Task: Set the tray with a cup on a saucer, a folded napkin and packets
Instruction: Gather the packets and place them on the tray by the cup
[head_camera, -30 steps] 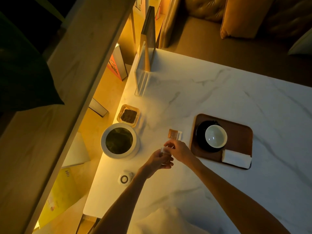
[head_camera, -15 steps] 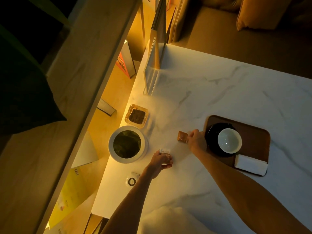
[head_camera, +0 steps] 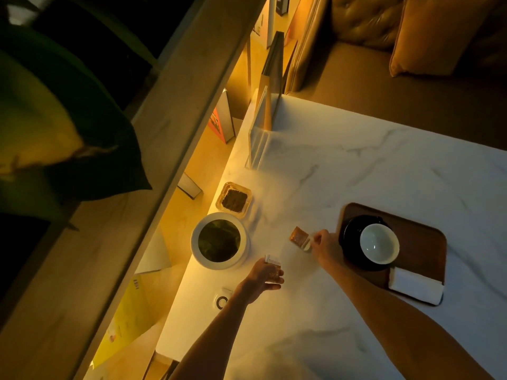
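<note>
A dark wooden tray [head_camera: 422,237] lies on the marble table [head_camera: 356,165]. On it a white cup [head_camera: 379,243] sits on a black saucer [head_camera: 352,234], and a folded white napkin [head_camera: 415,285] lies at the tray's near right corner. My left hand [head_camera: 264,275] holds a small white packet [head_camera: 273,261] just right of the white pot. My right hand [head_camera: 325,246] pinches the edge of a brown packet [head_camera: 298,236] on the table, just left of the tray.
A white round pot [head_camera: 219,241] with a dark inside stands near the table's left edge. Behind it is a square glass dish [head_camera: 234,199] with dark contents. A clear stand with a board [head_camera: 263,138] is at the far left corner. A small round disc [head_camera: 221,301] lies by my left wrist.
My hands have parted: the right one moved right to the brown packet beside the tray and took its edge. The left hand stays low by the pot with the white packet.
</note>
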Demonstrator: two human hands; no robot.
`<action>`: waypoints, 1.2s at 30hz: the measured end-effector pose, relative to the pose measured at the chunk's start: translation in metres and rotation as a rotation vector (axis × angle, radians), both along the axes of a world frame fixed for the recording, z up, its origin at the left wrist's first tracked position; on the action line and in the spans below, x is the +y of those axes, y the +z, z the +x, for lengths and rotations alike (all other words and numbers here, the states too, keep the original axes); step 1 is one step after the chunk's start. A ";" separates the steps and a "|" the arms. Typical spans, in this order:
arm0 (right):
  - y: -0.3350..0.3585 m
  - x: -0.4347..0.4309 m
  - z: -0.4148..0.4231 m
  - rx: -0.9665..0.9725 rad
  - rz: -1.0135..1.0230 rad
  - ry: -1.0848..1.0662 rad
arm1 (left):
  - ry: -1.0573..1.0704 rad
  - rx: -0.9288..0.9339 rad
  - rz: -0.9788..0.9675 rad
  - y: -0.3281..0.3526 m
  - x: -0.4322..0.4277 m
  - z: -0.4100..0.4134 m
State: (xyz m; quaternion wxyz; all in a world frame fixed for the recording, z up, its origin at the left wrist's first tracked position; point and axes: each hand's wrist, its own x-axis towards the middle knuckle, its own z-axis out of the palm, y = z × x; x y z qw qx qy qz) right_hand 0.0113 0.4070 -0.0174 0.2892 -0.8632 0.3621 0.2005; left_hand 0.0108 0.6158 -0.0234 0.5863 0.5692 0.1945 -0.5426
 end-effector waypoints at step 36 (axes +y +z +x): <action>0.238 0.010 -0.092 -0.455 0.198 0.589 | -0.179 -0.278 -0.509 0.196 -0.023 -0.071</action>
